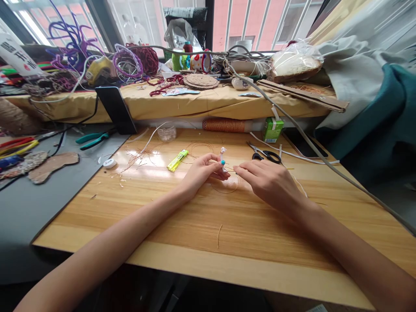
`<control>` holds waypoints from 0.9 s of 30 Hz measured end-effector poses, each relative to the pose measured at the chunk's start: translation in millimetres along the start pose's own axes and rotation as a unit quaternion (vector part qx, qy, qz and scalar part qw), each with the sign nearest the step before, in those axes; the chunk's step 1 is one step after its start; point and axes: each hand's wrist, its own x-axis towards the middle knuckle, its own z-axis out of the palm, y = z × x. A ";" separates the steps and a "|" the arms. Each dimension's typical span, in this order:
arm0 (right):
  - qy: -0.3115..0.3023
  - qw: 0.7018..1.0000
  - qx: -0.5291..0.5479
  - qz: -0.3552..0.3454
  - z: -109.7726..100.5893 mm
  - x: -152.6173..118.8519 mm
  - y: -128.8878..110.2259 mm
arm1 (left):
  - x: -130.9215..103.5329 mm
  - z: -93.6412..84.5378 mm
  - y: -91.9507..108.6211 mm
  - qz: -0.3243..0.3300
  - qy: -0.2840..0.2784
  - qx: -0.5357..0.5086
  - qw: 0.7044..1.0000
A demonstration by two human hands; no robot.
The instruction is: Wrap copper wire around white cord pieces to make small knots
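Right of the yellow-green plastic lighter (178,160), the left hand (208,168) pinched a small white tufted piece (222,151), probably light and soft, best held low; whether the right hand (268,178) gripped anything, I could not tell.

lighter (177,160): left of hands (268,180) | scissors (264,154): on table (182,238), before carton (272,131)

A dark phone (116,110) leans against the cloth-covered ledge (159,107); a green carton (273,129) stands upright farther right; a round woven disc (200,81) and purple coil (139,65) lie on top.
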 end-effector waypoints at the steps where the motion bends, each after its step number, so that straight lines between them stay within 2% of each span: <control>1: 0.000 1.000 0.002 -0.007 -0.2 -0.2 0.7 | -0.1 0.3 0.2 0.000 -0.001 0.001 1.000; 7: 0.033 0.999 0.009 -0.041 3.3 -1.0 1.0 | -2.5 3.2 2.9 -0.015 0.000 0.005 1.000; 14: 0.026 0.999 0.020 -0.036 5.1 -0.8 0.1 | -1.9 3.0 2.2 -0.018 -0.009 0.000 1.000; 21: -0.030 0.998 0.061 -0.018 5.3 -0.7 -1.6 | -0.8 -0.1 1.0 -0.021 -0.039 0.001 0.999; 27: -0.015 0.998 0.062 -0.030 6.5 0.4 -1.8 | -1.2 1.5 3.5 -0.046 -0.054 0.064 0.995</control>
